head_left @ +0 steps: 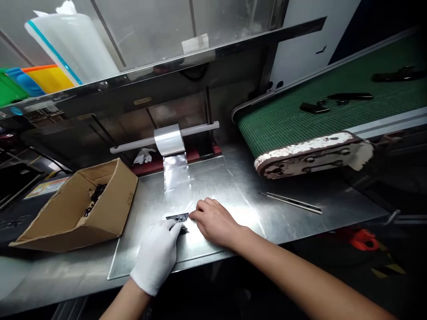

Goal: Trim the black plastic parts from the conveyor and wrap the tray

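Your gloved left hand has its grip pinching the black part, which sits on the clear sheet over the metal surface, at the near end of the film strip. Your bare right hand has fingertips by the part's right end — whether its grip is pinching anything, I can't tell.

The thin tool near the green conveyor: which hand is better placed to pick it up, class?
Probably the right hand: it is nearer the thin tool, while the gloved left hand is farther, touching the dark part.
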The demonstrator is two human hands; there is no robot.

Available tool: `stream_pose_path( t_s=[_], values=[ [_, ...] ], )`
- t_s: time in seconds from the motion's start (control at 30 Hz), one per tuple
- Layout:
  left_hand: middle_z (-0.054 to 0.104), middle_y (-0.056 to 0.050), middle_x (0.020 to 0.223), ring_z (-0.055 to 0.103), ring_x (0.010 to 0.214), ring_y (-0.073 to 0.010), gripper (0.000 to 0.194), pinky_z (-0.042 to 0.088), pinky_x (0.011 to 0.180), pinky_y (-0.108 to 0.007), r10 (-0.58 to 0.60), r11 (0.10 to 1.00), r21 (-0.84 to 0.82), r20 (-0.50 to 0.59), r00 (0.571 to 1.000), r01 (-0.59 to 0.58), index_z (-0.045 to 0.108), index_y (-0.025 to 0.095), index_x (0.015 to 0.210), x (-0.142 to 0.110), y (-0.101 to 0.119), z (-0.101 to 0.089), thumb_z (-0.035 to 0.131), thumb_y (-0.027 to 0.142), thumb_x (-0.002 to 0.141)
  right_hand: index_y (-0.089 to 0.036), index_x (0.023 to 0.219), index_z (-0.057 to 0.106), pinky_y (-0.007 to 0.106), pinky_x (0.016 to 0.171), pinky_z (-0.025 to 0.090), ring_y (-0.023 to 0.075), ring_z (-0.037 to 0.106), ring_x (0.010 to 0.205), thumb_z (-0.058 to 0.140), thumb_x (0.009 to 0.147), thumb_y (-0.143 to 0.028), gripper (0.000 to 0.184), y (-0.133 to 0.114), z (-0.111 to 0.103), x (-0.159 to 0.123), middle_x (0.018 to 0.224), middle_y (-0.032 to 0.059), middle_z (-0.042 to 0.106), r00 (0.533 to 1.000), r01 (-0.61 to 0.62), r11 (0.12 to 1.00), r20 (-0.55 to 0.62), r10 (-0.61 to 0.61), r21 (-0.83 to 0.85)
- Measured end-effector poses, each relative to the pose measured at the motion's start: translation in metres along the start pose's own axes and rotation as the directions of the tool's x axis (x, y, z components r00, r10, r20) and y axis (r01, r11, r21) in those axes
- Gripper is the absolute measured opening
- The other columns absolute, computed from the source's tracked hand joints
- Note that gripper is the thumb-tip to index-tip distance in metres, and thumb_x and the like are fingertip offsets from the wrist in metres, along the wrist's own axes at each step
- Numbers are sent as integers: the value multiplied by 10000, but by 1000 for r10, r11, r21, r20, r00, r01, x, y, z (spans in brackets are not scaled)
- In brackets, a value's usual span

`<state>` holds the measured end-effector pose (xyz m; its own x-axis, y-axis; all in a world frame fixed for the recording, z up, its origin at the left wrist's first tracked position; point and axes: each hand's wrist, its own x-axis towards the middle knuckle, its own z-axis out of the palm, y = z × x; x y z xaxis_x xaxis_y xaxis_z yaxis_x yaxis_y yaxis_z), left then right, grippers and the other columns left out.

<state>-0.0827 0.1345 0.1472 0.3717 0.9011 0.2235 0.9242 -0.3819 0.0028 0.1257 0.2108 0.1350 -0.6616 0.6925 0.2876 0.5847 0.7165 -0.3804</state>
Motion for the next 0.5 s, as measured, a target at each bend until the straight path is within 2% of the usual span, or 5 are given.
stream_pose_path(
  t_s=[0.17,0.3,0.43,0.5],
  values=[
    [720,-98,929,645,844,-298,272,534,773,-482,-33,996,-82,-48,998,29,695,186,959,-9,0,2,489,13,917,-264,1206,792,371,837,421,222,536,923,576,1024,-193,291,10,4,-6,984,66,672,999,-11,1000,34,11,-8],
    [697,-85,907,637,834,-264,288,542,768,-460,-42,986,-167,-138,990,19,663,190,991,-32,-3,-8,480,-17,909,-279,1205,797,374,852,429,223,538,931,590,1016,-188,295,8,4,-5,974,60,669,999,-20,1000,32,20,7],
    [699,-80,1018,660,977,-237,301,567,887,-436,-96,957,-290,-267,959,15,638,221,1145,-64,-7,-16,505,16,969,-271,1175,804,398,860,443,238,545,924,597,1001,-168,289,13,6,-3,959,67,665,999,-37,999,8,37,36],
    [685,-92,1178,647,1164,-260,346,545,1013,-469,-185,919,-393,-355,916,34,658,256,1196,-83,-5,-15,552,23,964,-253,1183,793,412,872,454,244,555,928,578,1001,-150,300,10,3,-6,965,76,664,999,-42,997,-1,42,69]
  ],
)
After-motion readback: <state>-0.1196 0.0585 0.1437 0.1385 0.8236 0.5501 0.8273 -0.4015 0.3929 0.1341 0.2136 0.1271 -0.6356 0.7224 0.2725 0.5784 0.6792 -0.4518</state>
